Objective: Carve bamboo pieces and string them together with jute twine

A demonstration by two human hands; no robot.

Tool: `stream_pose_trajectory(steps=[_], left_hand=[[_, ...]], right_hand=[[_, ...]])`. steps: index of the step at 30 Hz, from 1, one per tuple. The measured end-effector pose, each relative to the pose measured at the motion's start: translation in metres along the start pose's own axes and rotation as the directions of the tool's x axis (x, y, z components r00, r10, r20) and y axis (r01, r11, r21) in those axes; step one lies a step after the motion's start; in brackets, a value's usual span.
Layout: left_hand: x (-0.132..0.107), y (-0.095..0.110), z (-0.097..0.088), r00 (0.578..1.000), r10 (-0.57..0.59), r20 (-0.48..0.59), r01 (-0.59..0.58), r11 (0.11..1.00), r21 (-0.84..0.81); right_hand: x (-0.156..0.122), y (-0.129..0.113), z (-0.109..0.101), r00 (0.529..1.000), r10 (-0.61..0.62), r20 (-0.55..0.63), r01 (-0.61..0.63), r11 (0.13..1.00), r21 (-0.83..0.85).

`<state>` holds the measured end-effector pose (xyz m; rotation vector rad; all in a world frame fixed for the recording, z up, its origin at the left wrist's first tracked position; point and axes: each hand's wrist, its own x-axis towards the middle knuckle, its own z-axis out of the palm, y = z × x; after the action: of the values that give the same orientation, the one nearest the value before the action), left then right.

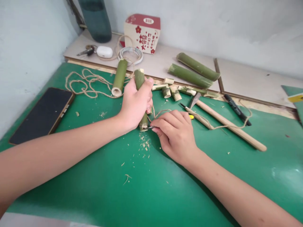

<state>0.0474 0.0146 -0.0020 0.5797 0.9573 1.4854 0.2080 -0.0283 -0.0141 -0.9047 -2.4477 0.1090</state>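
Observation:
My left hand (pixel 137 99) is wrapped round a green bamboo tube (pixel 139 78), which slants down to the green mat. In my right hand (pixel 175 135) is a thin-bladed tool (pixel 149 127), its tip touching the tube's ragged lower end; the palm hides its handle. A yellow piece (pixel 191 117) shows just behind my right hand, and I cannot tell whether it belongs to that tool. Pale shavings (pixel 145 145) lie below the tube. Twine (pixel 165 110) runs between my hands. Another bamboo tube (pixel 119 77) lies behind my left hand.
A hammer (pixel 227 121), a wooden-handled tool (pixel 199 118) and a black marker (pixel 236 109) lie to the right. Short bamboo pieces (pixel 175 93) and split bamboo lengths (pixel 190 75) are behind. A phone (pixel 42 115) is at left. A box (pixel 142 34), tape roll (pixel 139 58) and bottle (pixel 96 19) stand along the back.

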Motion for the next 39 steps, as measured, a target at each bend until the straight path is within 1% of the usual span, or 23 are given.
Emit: stream_pose_trajectory(steps=[5,9,13,17,19,22,24,27,31,33,35,39], left_hand=[[0.0002,-0.0018,-0.0009,0.996,-0.093,-0.005,0.093,0.993,-0.07],[-0.0006,-0.0012,-0.0005,0.989,-0.146,-0.011,0.144,0.987,-0.073],[-0.0009,-0.0006,-0.0003,0.98,-0.196,-0.008,0.195,0.976,-0.092],[-0.0008,-0.0011,-0.0009,0.977,-0.215,0.001,0.214,0.972,-0.1],[-0.0009,-0.0011,-0.0009,0.981,-0.194,-0.007,0.192,0.977,-0.097],[-0.0015,-0.0005,-0.0002,0.988,-0.145,-0.048,0.141,0.988,-0.068],[-0.0022,0.0002,0.0004,0.99,-0.131,-0.056,0.127,0.99,-0.068],[-0.0035,0.0015,0.001,0.995,-0.101,-0.026,0.1,0.994,-0.045],[-0.0052,0.0027,0.001,0.998,0.053,0.034,-0.056,0.991,0.122],[-0.0057,0.0029,0.0007,0.994,0.099,0.054,-0.107,0.979,0.172],[-0.0059,0.0028,0.0006,0.992,0.115,0.059,-0.124,0.975,0.185],[-0.0037,0.0013,0.0003,0.994,0.099,0.047,-0.105,0.982,0.155]], right_hand=[[0.0009,-0.0017,0.0016,0.999,0.031,0.041,-0.03,0.999,-0.035],[0.0022,-0.0012,0.002,0.997,0.034,0.064,-0.033,0.999,-0.008],[0.0013,0.0001,0.0018,0.994,0.008,0.111,-0.012,0.999,0.031],[-0.0003,0.0006,0.0021,0.999,0.031,0.025,-0.033,0.998,0.047],[-0.0006,0.0005,0.0027,0.999,0.041,0.002,-0.041,0.998,0.043],[-0.0003,-0.0005,0.0036,0.999,0.04,0.002,-0.04,0.999,0.011],[0.0006,-0.0015,0.0036,0.999,0.039,0.011,-0.039,0.999,-0.022],[0.0023,-0.0026,0.0027,0.998,0.04,0.054,-0.038,0.999,-0.032],[0.0029,-0.0019,0.0022,0.994,0.046,0.095,-0.045,0.999,-0.009],[0.0022,-0.0013,0.0026,0.995,0.042,0.09,-0.042,0.999,-0.006],[0.0012,-0.0008,0.003,0.996,0.033,0.079,-0.033,0.999,-0.002],[-0.0009,-0.0009,0.0037,0.999,0.023,0.033,-0.023,1.0,0.006]])
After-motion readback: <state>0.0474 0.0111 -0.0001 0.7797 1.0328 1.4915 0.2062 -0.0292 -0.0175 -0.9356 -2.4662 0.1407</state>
